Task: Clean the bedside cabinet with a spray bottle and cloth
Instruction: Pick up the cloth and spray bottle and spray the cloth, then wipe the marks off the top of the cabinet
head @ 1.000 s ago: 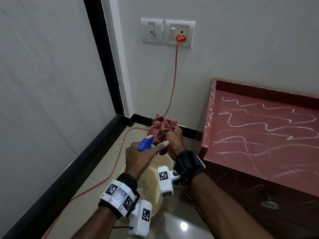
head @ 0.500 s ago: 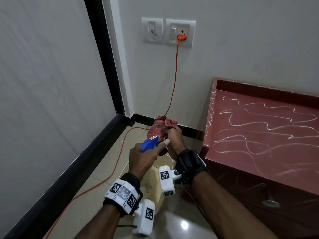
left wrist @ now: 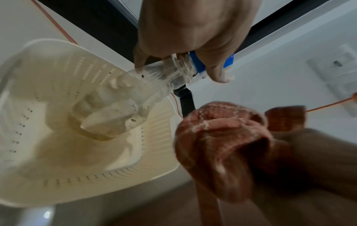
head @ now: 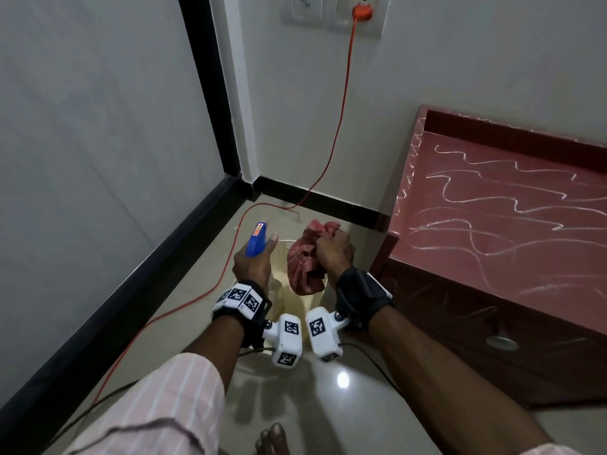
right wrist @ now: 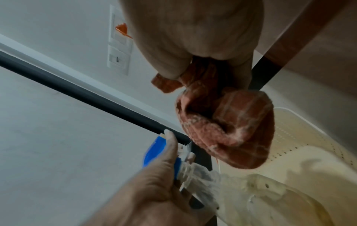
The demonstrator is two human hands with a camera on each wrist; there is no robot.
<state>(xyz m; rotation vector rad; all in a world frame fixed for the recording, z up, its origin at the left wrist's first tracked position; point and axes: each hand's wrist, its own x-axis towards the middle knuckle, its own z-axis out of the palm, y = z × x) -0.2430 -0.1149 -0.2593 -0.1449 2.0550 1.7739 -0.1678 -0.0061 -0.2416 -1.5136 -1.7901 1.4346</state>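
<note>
My left hand (head: 254, 262) grips the neck of a clear spray bottle (left wrist: 123, 107) with a blue trigger head (head: 257, 239), its body hanging over a cream basket (left wrist: 48, 85). My right hand (head: 333, 252) clutches a bunched red checked cloth (head: 305, 264) just right of the bottle, also above the basket. The wrist views show the cloth (right wrist: 226, 128) dangling from curled fingers and the bottle (right wrist: 241, 197) tilted. The red bedside cabinet (head: 492, 224), its top streaked with white squiggles, stands to the right, apart from both hands.
An orange cable (head: 341, 103) runs from a wall socket (head: 361, 11) down across the tiled floor (head: 197, 307) past the basket. Black skirting lines the corner walls on the left and behind. The cabinet has a drawer knob (head: 501, 342). My bare toes (head: 272, 438) show at the bottom.
Both hands drew back toward me and spread slightly apart; the bottle and cloth rose from the basket. The view tilted downward, so the socket sits at the top edge.
</note>
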